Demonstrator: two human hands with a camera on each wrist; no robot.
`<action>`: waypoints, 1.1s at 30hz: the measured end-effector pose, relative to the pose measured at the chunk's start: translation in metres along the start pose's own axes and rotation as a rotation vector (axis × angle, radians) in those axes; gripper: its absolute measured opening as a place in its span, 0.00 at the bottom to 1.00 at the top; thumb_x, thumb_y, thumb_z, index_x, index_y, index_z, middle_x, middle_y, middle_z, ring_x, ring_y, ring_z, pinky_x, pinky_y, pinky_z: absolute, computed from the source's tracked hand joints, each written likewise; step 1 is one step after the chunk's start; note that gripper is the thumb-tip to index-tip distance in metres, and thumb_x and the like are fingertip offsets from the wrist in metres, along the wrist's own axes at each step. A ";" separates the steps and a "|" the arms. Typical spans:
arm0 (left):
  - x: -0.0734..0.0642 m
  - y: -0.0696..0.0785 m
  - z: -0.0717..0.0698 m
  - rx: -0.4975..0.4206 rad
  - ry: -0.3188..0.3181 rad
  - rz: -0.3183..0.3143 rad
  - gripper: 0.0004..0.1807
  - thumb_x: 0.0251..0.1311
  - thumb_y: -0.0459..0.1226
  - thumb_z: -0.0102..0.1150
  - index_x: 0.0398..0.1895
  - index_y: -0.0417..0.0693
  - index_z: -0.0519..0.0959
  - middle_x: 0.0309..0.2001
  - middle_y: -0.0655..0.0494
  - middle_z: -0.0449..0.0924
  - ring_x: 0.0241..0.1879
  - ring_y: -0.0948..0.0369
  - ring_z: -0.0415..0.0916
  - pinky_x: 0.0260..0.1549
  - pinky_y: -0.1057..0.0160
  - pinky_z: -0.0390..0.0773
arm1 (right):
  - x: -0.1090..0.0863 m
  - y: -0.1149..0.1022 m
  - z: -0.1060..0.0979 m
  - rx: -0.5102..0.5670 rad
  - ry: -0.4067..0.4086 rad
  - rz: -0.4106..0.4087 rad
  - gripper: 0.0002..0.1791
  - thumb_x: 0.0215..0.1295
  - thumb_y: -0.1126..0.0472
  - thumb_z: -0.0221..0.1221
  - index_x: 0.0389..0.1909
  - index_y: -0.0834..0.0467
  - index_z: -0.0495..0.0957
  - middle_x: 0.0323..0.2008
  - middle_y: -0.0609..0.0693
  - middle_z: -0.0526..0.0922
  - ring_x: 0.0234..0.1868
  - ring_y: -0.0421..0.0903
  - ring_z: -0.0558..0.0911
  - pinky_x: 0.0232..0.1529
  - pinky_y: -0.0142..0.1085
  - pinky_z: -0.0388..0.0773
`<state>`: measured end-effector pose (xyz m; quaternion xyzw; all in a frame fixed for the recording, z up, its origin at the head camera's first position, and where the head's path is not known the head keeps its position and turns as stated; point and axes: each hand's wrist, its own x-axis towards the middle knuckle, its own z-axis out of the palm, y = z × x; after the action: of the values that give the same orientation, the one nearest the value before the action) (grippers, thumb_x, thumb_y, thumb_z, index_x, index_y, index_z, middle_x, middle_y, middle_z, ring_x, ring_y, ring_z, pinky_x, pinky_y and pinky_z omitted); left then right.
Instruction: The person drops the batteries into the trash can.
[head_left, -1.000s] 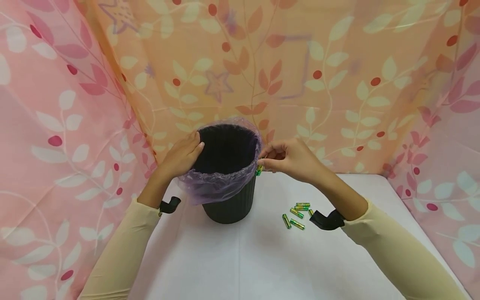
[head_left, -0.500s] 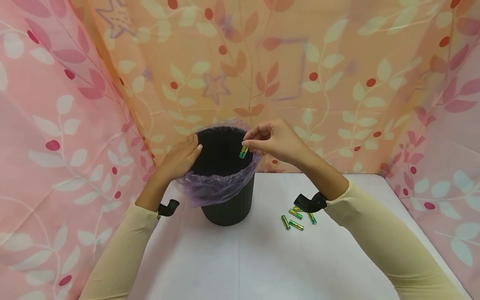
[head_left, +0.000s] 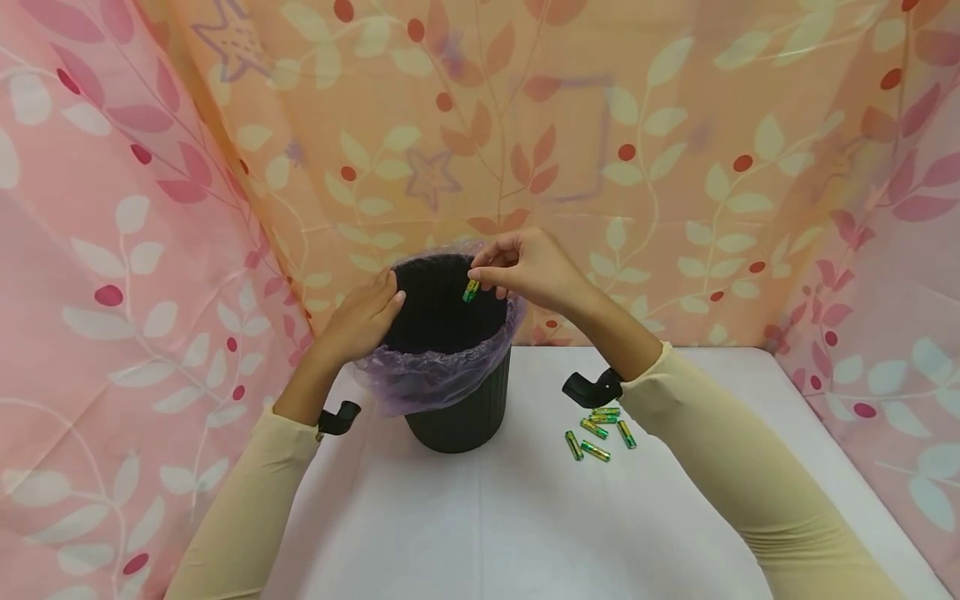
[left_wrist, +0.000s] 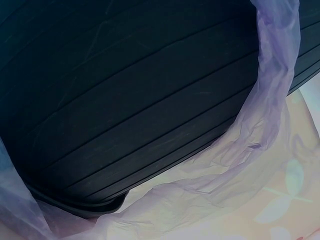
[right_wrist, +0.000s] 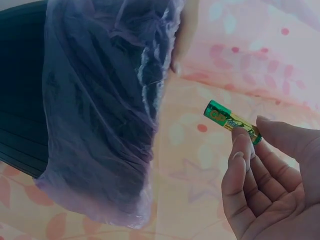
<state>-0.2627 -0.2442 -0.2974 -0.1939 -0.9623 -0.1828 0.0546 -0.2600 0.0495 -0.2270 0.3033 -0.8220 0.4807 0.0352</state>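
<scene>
A black ribbed bin [head_left: 457, 429] stands on the white table with a thin purple plastic bag [head_left: 435, 379] folded over its rim. My left hand [head_left: 360, 315] rests on the bin's left rim, fingers extended. Over the bin's opening, my right hand [head_left: 536, 271] pinches a green and gold battery [head_left: 470, 292] by one end. The right wrist view shows the battery [right_wrist: 219, 113] between thumb and fingertips, apart from the bag [right_wrist: 100, 100]. In the left wrist view the bin's ribbed side [left_wrist: 150, 90] and the bag [left_wrist: 272, 75] fill the picture; the hand is out of sight.
Several more batteries [head_left: 595, 428] lie loosely grouped on the white tabletop [head_left: 480, 517], right of the bin. Leaf-patterned cloth walls, orange behind [head_left: 555, 150] and pink at the left [head_left: 97, 275] and right, surround the table.
My right hand has brought the battery from beside the bin's right rim leftward and slightly up, over the opening. The left hand has stayed on the rim.
</scene>
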 end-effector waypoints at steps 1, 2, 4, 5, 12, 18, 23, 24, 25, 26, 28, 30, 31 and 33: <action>0.000 0.000 0.000 0.000 0.000 0.000 0.35 0.82 0.46 0.28 0.78 0.28 0.45 0.80 0.34 0.38 0.80 0.44 0.35 0.77 0.44 0.37 | 0.002 0.001 0.001 0.001 -0.001 0.003 0.08 0.64 0.57 0.70 0.38 0.57 0.88 0.29 0.56 0.88 0.24 0.53 0.83 0.31 0.46 0.84; 0.000 0.000 0.000 0.002 0.000 0.000 0.35 0.82 0.46 0.28 0.78 0.28 0.45 0.80 0.34 0.38 0.80 0.44 0.35 0.77 0.44 0.37 | 0.003 0.002 0.002 0.008 -0.003 0.008 0.08 0.64 0.58 0.70 0.38 0.58 0.88 0.29 0.56 0.88 0.24 0.53 0.83 0.31 0.45 0.84; 0.000 0.001 -0.001 0.003 -0.002 0.000 0.35 0.82 0.47 0.27 0.78 0.28 0.45 0.80 0.34 0.38 0.80 0.44 0.35 0.77 0.44 0.37 | 0.007 0.003 0.004 0.022 -0.006 0.014 0.08 0.64 0.58 0.70 0.38 0.59 0.88 0.29 0.56 0.88 0.25 0.57 0.83 0.31 0.46 0.85; 0.000 0.001 -0.001 0.004 -0.003 0.000 0.35 0.82 0.47 0.27 0.78 0.28 0.45 0.80 0.34 0.38 0.80 0.44 0.35 0.77 0.44 0.37 | 0.008 0.004 0.006 0.030 -0.010 0.016 0.08 0.64 0.59 0.70 0.38 0.59 0.87 0.29 0.56 0.88 0.26 0.59 0.83 0.31 0.46 0.85; 0.001 0.001 -0.003 0.007 0.005 0.002 0.35 0.82 0.47 0.28 0.78 0.28 0.45 0.80 0.34 0.39 0.80 0.44 0.35 0.77 0.44 0.37 | 0.017 0.007 0.015 0.052 -0.028 0.022 0.07 0.64 0.60 0.69 0.39 0.59 0.88 0.29 0.55 0.88 0.29 0.62 0.83 0.30 0.44 0.85; 0.000 0.002 -0.003 0.012 0.011 0.005 0.35 0.82 0.47 0.28 0.78 0.28 0.46 0.79 0.34 0.40 0.80 0.44 0.36 0.77 0.45 0.38 | 0.026 0.010 0.027 0.060 -0.058 0.051 0.08 0.65 0.62 0.69 0.39 0.63 0.87 0.28 0.56 0.88 0.27 0.56 0.85 0.28 0.38 0.84; -0.001 0.002 -0.004 0.004 0.006 -0.001 0.35 0.82 0.47 0.27 0.78 0.28 0.45 0.80 0.35 0.39 0.80 0.45 0.35 0.77 0.45 0.37 | 0.030 0.011 0.032 0.056 -0.058 0.046 0.07 0.64 0.64 0.68 0.38 0.65 0.87 0.27 0.58 0.87 0.26 0.55 0.85 0.27 0.36 0.83; -0.001 0.003 -0.004 0.002 0.004 -0.003 0.35 0.82 0.48 0.27 0.78 0.28 0.45 0.80 0.35 0.39 0.80 0.45 0.35 0.77 0.45 0.37 | 0.031 0.012 0.033 0.055 -0.058 0.043 0.07 0.64 0.64 0.68 0.38 0.65 0.87 0.27 0.58 0.87 0.26 0.54 0.85 0.27 0.36 0.83; -0.001 0.003 -0.004 0.002 0.003 -0.003 0.35 0.82 0.48 0.27 0.78 0.28 0.45 0.80 0.35 0.38 0.80 0.46 0.35 0.77 0.45 0.36 | 0.031 0.013 0.033 0.054 -0.060 0.042 0.07 0.64 0.65 0.68 0.38 0.65 0.87 0.27 0.59 0.87 0.25 0.54 0.84 0.27 0.35 0.83; -0.002 0.003 -0.005 0.000 0.001 -0.003 0.35 0.82 0.48 0.27 0.78 0.28 0.45 0.80 0.36 0.38 0.80 0.46 0.34 0.77 0.45 0.36 | 0.031 0.013 0.034 0.053 -0.061 0.042 0.06 0.64 0.65 0.68 0.38 0.65 0.87 0.27 0.58 0.87 0.25 0.53 0.84 0.27 0.35 0.83; -0.002 0.003 -0.005 0.000 -0.002 -0.004 0.35 0.82 0.48 0.27 0.78 0.29 0.45 0.80 0.36 0.38 0.80 0.46 0.34 0.77 0.45 0.35 | 0.031 0.014 0.035 0.055 -0.066 0.044 0.06 0.64 0.65 0.68 0.38 0.65 0.86 0.27 0.58 0.87 0.25 0.52 0.84 0.27 0.35 0.83; -0.002 0.003 -0.005 0.002 -0.004 -0.001 0.35 0.82 0.48 0.27 0.78 0.29 0.44 0.80 0.36 0.37 0.80 0.46 0.34 0.77 0.45 0.35 | 0.031 0.015 0.036 0.057 -0.071 0.045 0.06 0.64 0.65 0.68 0.38 0.65 0.86 0.28 0.59 0.87 0.25 0.53 0.84 0.27 0.35 0.83; -0.002 0.003 -0.005 0.003 -0.004 -0.001 0.35 0.82 0.48 0.27 0.78 0.29 0.44 0.80 0.36 0.38 0.80 0.46 0.34 0.77 0.45 0.35 | 0.031 0.016 0.037 0.057 -0.072 0.045 0.06 0.64 0.65 0.68 0.38 0.65 0.86 0.29 0.59 0.87 0.25 0.54 0.84 0.27 0.35 0.83; -0.002 0.003 -0.005 0.003 -0.004 -0.001 0.35 0.82 0.48 0.27 0.78 0.29 0.44 0.80 0.36 0.38 0.80 0.46 0.34 0.77 0.45 0.36 | 0.030 0.016 0.038 0.056 -0.074 0.042 0.06 0.64 0.65 0.68 0.38 0.65 0.86 0.30 0.59 0.88 0.26 0.54 0.83 0.27 0.35 0.83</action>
<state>-0.2592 -0.2443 -0.2919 -0.1936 -0.9628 -0.1810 0.0530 -0.2845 0.0107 -0.2492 0.3046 -0.8152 0.4925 -0.0137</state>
